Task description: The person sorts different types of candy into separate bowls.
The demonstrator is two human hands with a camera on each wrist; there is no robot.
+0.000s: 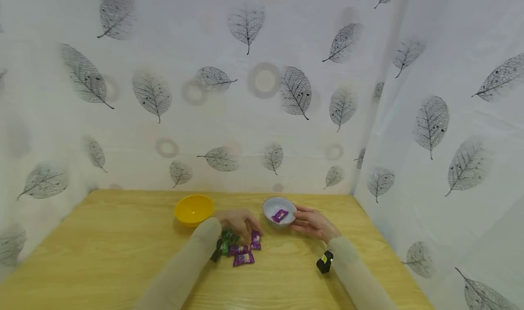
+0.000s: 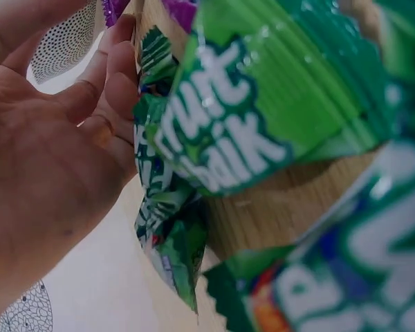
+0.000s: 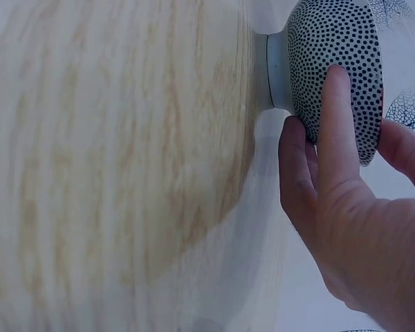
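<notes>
My left hand (image 1: pixel 239 221) reaches down over the wrapped candies, its thumb and forefinger at the upper end of a purple-wrapped candy (image 1: pixel 255 240). In the left wrist view that purple wrapper (image 2: pixel 114 11) shows at the fingertips, partly hidden. Two more purple candies (image 1: pixel 244 258) lie nearer me, beside several green-wrapped candies (image 1: pixel 225 246) partly covered by the left wrist. My right hand (image 1: pixel 313 223) holds a small dotted bowl (image 3: pixel 335 76) by its right side, thumb at the rim and fingers against the outside. One purple candy (image 1: pixel 280 216) lies inside the bowl.
A yellow bowl (image 1: pixel 194 208) stands at the back left, behind the left forearm. The wooden table (image 1: pixel 102 237) meets a leaf-patterned sheet (image 1: pixel 221 119) along its back and right edges. Green packs (image 2: pixel 228 117) sit close to the left wrist camera.
</notes>
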